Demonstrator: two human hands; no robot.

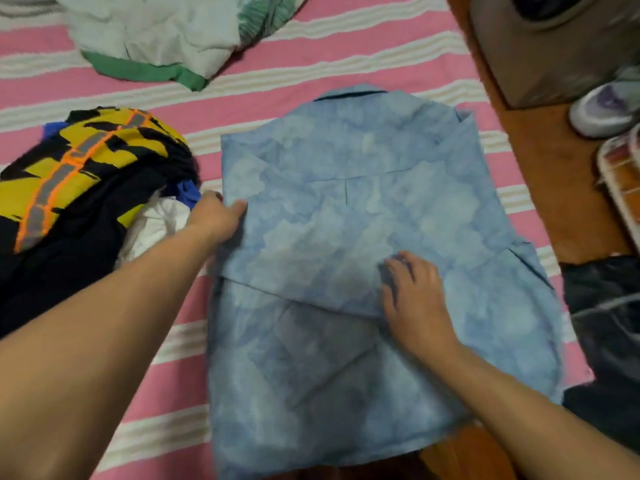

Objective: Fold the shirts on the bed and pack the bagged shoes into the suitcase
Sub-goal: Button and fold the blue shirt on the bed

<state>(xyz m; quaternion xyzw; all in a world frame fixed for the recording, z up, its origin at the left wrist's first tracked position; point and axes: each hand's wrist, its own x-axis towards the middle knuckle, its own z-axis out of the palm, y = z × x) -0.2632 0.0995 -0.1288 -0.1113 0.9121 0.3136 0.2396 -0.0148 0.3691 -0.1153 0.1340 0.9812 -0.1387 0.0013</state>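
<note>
Left hand (pixel 216 216) pinches blue shirt (pixel 346 237) edge — right hand (pixel 412 296) flat; clothes pile (pixel 86 188) beside.

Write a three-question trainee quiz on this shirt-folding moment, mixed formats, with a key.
1. True or false: the blue shirt lies on the striped bedspread with its collar away from the person.
2. Which hand grips the shirt's side edge? A) left hand B) right hand C) neither
3. Fill in: the pile beside the left hand has a yellow and ____ garment on top.

Key: 1 true; 2 A, its thumb lies on top of the edge fold while the right hand rests on the middle of the shirt, fingers bent; 3 black.
</note>
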